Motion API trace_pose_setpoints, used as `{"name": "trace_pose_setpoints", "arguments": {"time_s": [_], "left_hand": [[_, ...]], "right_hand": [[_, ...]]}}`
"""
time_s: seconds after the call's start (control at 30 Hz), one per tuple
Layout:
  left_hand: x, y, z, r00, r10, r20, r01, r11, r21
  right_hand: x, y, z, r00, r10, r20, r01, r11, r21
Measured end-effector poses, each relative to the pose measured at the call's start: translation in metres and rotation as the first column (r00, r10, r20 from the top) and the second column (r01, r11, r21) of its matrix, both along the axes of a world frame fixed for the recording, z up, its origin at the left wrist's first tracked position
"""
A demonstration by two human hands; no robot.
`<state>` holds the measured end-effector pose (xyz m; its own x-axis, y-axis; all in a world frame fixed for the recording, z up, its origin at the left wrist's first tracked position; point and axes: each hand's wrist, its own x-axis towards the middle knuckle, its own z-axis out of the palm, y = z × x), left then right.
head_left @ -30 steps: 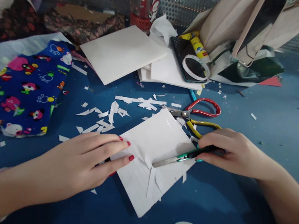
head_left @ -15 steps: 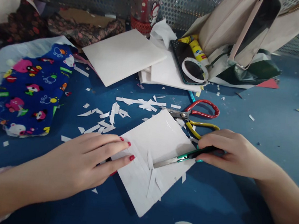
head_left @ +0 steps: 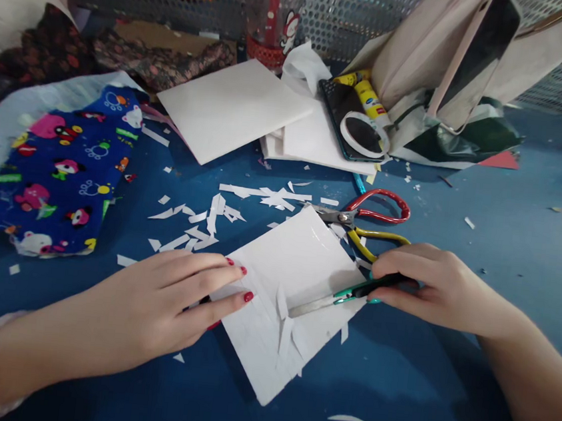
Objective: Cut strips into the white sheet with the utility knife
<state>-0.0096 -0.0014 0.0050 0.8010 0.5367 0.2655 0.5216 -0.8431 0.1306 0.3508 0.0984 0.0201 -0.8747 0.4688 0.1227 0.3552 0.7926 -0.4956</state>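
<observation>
A square white board [head_left: 306, 253] lies tilted cornerwise in front of me. My left hand [head_left: 164, 312] grips its left corner, with the fingers laid over the top; the thumb is mostly hidden. My right hand [head_left: 424, 286] is closed around the black and green handle of a utility knife [head_left: 347, 296]. Its long blade reaches left across the board, and the tip meets some loose white paper strips [head_left: 285, 321] lying there. Just behind my right hand, a pair of scissors [head_left: 348, 217] with one red and one yellow handle rests beside the board's far corner.
White paper scraps [head_left: 210, 220] are scattered left of the board. Blue patterned fabric [head_left: 68, 175] lies at far left. Behind are a white sheet [head_left: 231, 111], a tape ring [head_left: 365, 137] on a dark phone, yellow glue sticks [head_left: 370, 99], a leaning phone [head_left: 477, 64] and a clear cup [head_left: 270, 22].
The view has shifted very slightly. Both hands, the knife and the board stay almost in place.
</observation>
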Motion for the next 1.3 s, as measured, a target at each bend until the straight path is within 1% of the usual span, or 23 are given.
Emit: {"name": "trace_pose_setpoints", "arguments": {"time_s": [0.2,0.33,0.4,0.5,0.6,0.8,0.87,0.93,1.0,1.1,1.17,1.23,1.3], "left_hand": [[0.0,0.003,0.003,1.0,-0.011,-0.009,0.011,1.0,0.02],[0.002,0.003,0.002,1.0,0.001,0.012,-0.002,1.0,0.03],[0.002,0.003,0.001,1.0,0.005,0.005,-0.005,0.999,0.037],[-0.001,0.002,0.0,0.999,-0.016,-0.033,0.017,0.999,0.047],[-0.003,0.001,-0.001,0.998,-0.037,-0.057,0.04,0.998,0.056],[0.002,-0.002,-0.005,1.0,0.022,-0.003,-0.021,0.998,0.067],[0.003,-0.002,-0.007,1.0,0.028,-0.012,-0.028,0.998,0.054],[0.003,-0.002,-0.009,0.999,0.052,-0.014,-0.051,0.999,0.013],[0.003,-0.002,-0.012,0.997,0.08,0.006,-0.08,0.996,-0.033],[0.002,-0.003,-0.013,0.994,0.1,0.042,-0.098,0.994,-0.055],[0.001,-0.004,-0.011,0.998,0.063,0.022,-0.062,0.997,-0.041],[0.0,-0.005,-0.006,1.0,-0.016,-0.005,0.015,1.0,-0.027],[0.0,-0.005,-0.001,0.997,-0.075,0.027,0.075,0.997,-0.012]], "right_hand": [[-0.002,-0.003,-0.005,0.999,-0.052,0.011,0.051,0.997,0.056],[-0.008,-0.008,-0.008,0.995,-0.095,-0.031,0.097,0.993,0.066],[-0.01,-0.011,-0.009,0.995,-0.094,-0.047,0.097,0.992,0.078],[-0.013,-0.014,-0.008,0.995,-0.086,-0.045,0.091,0.988,0.122],[-0.013,-0.015,-0.007,0.994,-0.107,-0.031,0.111,0.978,0.178],[-0.015,-0.014,-0.006,0.988,-0.144,-0.054,0.154,0.951,0.267],[-0.017,-0.015,-0.006,0.987,-0.15,-0.065,0.163,0.945,0.282],[-0.018,-0.015,-0.007,0.986,-0.152,-0.068,0.165,0.944,0.285],[-0.017,-0.015,-0.007,0.985,-0.159,-0.068,0.172,0.941,0.29],[-0.016,-0.015,-0.009,0.983,-0.173,-0.068,0.186,0.937,0.295],[-0.015,-0.015,-0.009,0.982,-0.177,-0.07,0.19,0.937,0.292],[-0.015,-0.015,-0.009,0.982,-0.177,-0.07,0.19,0.939,0.287],[-0.015,-0.015,-0.009,0.982,-0.174,-0.071,0.187,0.94,0.284]]}}
